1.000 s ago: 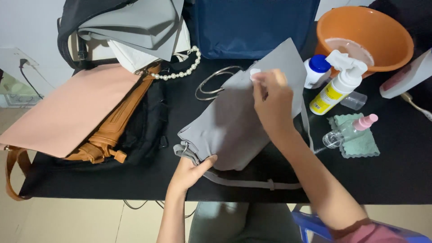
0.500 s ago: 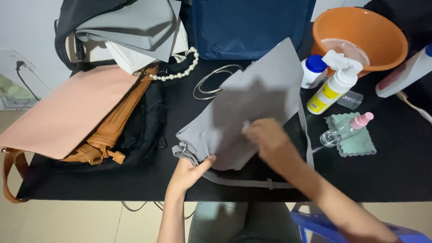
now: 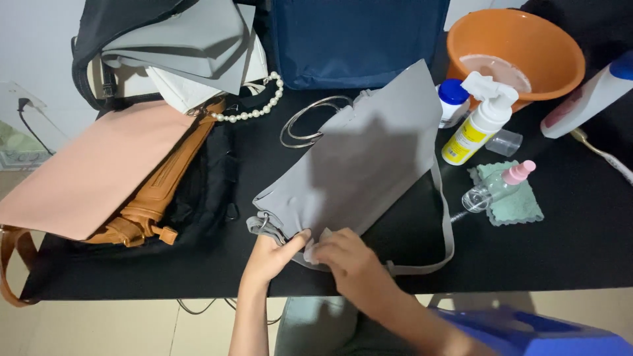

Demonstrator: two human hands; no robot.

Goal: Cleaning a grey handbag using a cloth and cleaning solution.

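Two hands are meeting at the near lower corner of a grey flat handbag (image 3: 369,165), which is lying slantwise across the middle of the black table (image 3: 580,244). Left hand (image 3: 271,256) is gripping the bag's bottom corner, thumb on top, fingers curled under the edge beside the metal ring. Right hand (image 3: 348,256) is pressing down just beside it, fingers bunched on a small pale cloth (image 3: 318,245) against the bag's edge. Grey strap (image 3: 447,231) is looping out from the bag's right side toward the table front.

Left of the bag, a pink flat bag (image 3: 92,171) is lying over a tan leather bag (image 3: 161,198). A pearl strand (image 3: 254,109) and two metal hoop handles (image 3: 310,122) are sitting behind the grey bag. To the right: white-and-yellow spray bottle (image 3: 478,128), blue-capped jar (image 3: 453,100), orange basin (image 3: 521,46), and a small clear bottle with pink cap (image 3: 494,188) resting on a green cloth (image 3: 521,204)
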